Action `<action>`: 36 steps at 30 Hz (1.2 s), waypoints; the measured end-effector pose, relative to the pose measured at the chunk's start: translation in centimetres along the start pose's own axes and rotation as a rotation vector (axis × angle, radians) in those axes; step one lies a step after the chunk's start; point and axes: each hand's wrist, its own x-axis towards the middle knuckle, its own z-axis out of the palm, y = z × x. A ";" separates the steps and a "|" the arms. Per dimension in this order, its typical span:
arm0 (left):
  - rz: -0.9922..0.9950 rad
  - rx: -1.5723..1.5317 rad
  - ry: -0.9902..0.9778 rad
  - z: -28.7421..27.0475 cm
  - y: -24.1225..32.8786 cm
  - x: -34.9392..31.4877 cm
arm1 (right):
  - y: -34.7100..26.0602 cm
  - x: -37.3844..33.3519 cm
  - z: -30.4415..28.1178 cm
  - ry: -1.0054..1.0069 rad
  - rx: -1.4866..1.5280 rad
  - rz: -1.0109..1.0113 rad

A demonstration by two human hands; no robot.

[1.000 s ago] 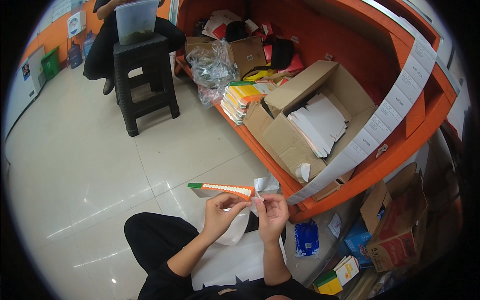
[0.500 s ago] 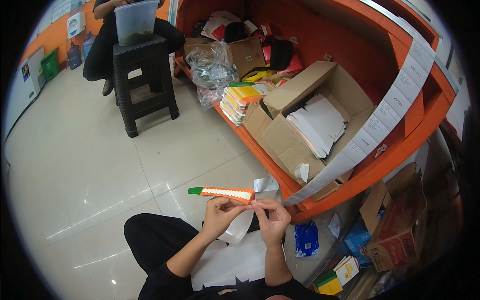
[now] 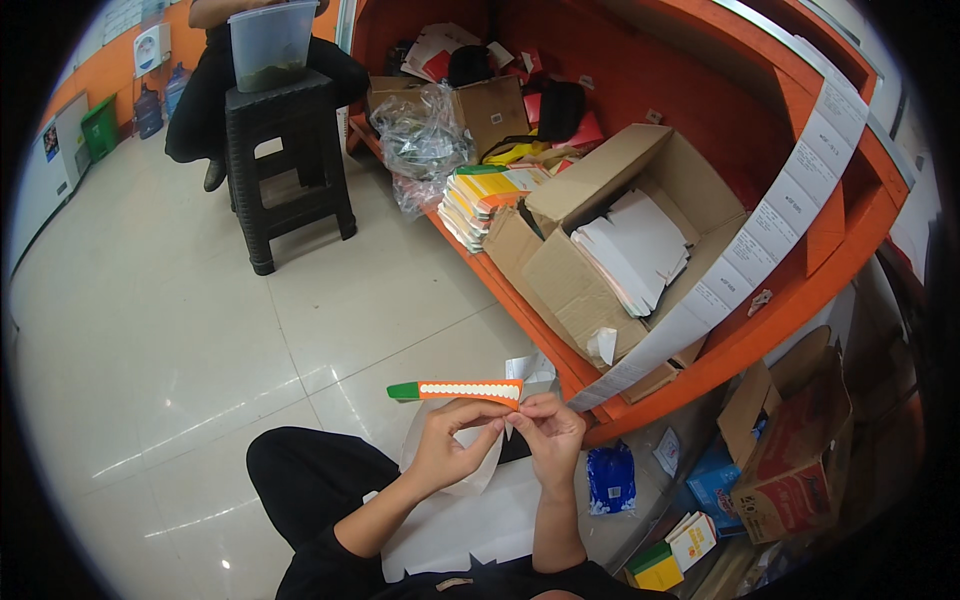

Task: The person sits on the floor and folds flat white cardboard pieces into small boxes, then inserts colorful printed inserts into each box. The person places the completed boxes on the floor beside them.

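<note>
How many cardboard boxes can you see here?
3: a small box at the shelf's back, a large open box of white papers mid-shelf, one box on the floor right; others may be hidden.

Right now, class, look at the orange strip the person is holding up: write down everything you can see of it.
The strip is long, narrow and flat, orange with a green tip at its left end and a row of small white dots along its length. It looks like thin card or plastic. It lies nearly level above the person's lap. The left hand pinches it from below near the middle, and the right hand grips its right end.
</note>
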 end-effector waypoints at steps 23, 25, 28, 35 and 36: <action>-0.051 0.227 -0.383 -4.4 -2.9 1.6 | 4.6 0.0 -2.0 0.053 0.020 0.348; -0.257 0.430 -0.206 -4.0 -2.9 1.6 | 4.2 -0.1 -0.3 0.243 -0.221 0.184; -0.156 0.644 0.049 -3.6 -3.1 1.2 | 2.8 -0.5 1.4 0.231 -0.497 -0.025; -0.165 0.814 -0.065 -2.1 -0.1 0.7 | -0.8 -0.6 3.0 -0.119 0.041 0.341; -0.156 0.753 -0.063 -2.1 0.2 0.7 | -1.2 -0.4 2.9 -0.126 0.076 0.396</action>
